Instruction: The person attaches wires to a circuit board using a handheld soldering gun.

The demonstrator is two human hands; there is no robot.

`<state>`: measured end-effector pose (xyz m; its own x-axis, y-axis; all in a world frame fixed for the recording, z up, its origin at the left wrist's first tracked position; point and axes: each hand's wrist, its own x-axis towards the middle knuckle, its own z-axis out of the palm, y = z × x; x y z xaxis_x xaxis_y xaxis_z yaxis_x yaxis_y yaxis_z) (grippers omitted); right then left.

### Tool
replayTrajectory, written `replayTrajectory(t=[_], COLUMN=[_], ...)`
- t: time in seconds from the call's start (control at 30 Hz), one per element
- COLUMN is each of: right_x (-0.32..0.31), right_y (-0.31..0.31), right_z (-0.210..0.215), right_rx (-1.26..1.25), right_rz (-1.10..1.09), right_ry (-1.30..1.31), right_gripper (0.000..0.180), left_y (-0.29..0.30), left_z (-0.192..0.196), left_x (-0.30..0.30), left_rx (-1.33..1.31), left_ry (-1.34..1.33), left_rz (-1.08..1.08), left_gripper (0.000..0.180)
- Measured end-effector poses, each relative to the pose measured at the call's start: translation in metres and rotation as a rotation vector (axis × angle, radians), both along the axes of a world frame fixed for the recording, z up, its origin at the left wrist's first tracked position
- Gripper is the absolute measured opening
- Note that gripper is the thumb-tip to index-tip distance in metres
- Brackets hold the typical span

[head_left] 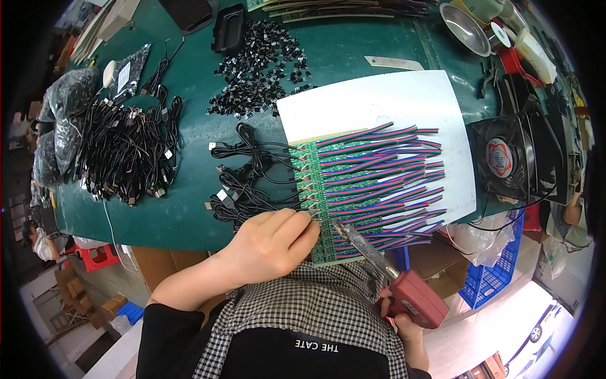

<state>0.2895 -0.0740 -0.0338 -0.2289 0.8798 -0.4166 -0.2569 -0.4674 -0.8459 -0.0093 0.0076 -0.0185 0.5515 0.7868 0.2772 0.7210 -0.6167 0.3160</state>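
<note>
A: Soldering iron (379,262). Red handle low right, off the near desk edge, above the person's checked shirt. Metal tip on the near left corner of the green circuit board (328,202). Long axis runs diagonal, handle lower right, tip pointing upper left.

B: Grips?

A: Right hand (404,316) clenched round the red handle, mostly hidden beneath it. Left hand (271,243) fingers curled and pinched at the board's near left edge, just beside the tip; can't tell what the pinch holds, too small.

B: Board position?

A: On a white sheet (379,101), near the front rim of the green desk (189,208). Ribbon wires (385,183), red, blue and green, lie in rows across it, each running left to right with free ends fanning out past the board's right edge onto the sheet.

B: Room to move?

A: Tight on the left: black cables (252,170) with plugs lie touching the board's left edge. Right side: a black fan (505,158) sits just past the sheet. Bare green desk between the cables and a larger cable bundle (126,151) far left. Behind the sheet, a heap of small black parts (259,69). Metal bowl (464,28) at the far right corner.
</note>
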Motion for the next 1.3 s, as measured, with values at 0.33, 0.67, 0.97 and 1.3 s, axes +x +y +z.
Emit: replayTrajectory(t=[0.33, 0.67, 0.97, 1.3], right_x=[-0.002, 0.007, 0.015, 0.001], right_y=[0.003, -0.008, -0.005, -0.002], right_z=[0.004, -0.004, -0.011, 0.015], right_rx=[-0.014, 0.034, 0.140, -0.003], right_rz=[0.023, 0.077, 0.171, -0.005], right_ry=[-0.017, -0.077, -0.151, -0.314], right_gripper=[0.070, 0.073, 0.073, 0.078], left_y=[0.003, 0.013, 0.022, 0.018], left_z=[0.000, 0.014, 0.018, 0.019], left_x=[0.002, 0.010, 0.011, 0.013], left_rx=[-0.199, -0.423, -0.496, -0.455], left_ry=[-0.174, -0.115, -0.074, -0.012], left_rz=[0.104, 0.184, 0.154, 0.146], left_gripper=[0.021, 0.012, 0.010, 0.010])
